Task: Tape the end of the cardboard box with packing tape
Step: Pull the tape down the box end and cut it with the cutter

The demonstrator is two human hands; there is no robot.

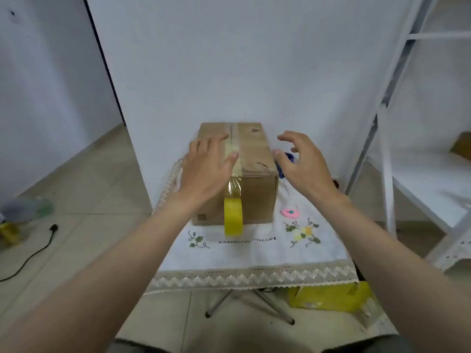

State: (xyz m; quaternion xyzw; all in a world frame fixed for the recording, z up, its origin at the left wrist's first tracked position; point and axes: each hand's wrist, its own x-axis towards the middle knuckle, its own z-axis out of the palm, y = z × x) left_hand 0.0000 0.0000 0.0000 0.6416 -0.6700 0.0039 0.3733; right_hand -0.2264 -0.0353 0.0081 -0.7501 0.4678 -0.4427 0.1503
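Observation:
A brown cardboard box [257,159] stands on a small table covered by a white embroidered cloth [254,253]. Clear tape runs along the top seam and over the near edge down to a yellow tape roll [233,216] that hangs against the box's front face. My left hand [207,169] lies flat on the box top, fingers straight, thumb pressing on the tape. My right hand [303,161] hovers beside the box's right edge with fingers spread and loosely bent, holding nothing.
A pink round object [290,212] lies on the cloth right of the box, and something blue [286,164] sits behind my right hand. Below the table lies a yellow package [328,298]. A white metal frame [387,138] stands right; a black cable [38,248] crosses the floor left.

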